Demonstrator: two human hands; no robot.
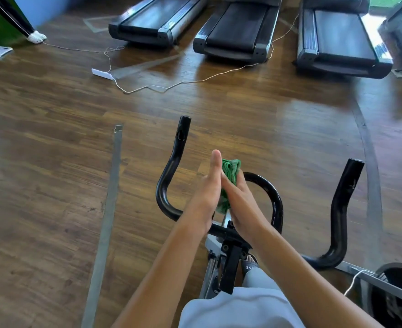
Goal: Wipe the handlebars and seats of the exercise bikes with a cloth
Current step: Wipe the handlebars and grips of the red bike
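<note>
A green cloth (229, 172) is pressed between my two palms above the middle of the black handlebars (171, 162) of an exercise bike. My left hand (207, 192) lies flat against the cloth's left side, fingers straight and pointing away from me. My right hand (241, 202) presses the cloth from the right, fingers also straight. The handlebars' left horn rises at the left, the right horn (344, 204) at the right, and a curved centre loop (273, 197) passes behind my right hand. The bike's seat is not in view.
Three treadmills (237, 31) line the far side of the wooden floor. A white cable (195, 81) with a small white box (101, 74) trails across the floor. A metal floor strip (107, 221) runs at the left. The bike's flywheel (399, 297) sits at the lower right.
</note>
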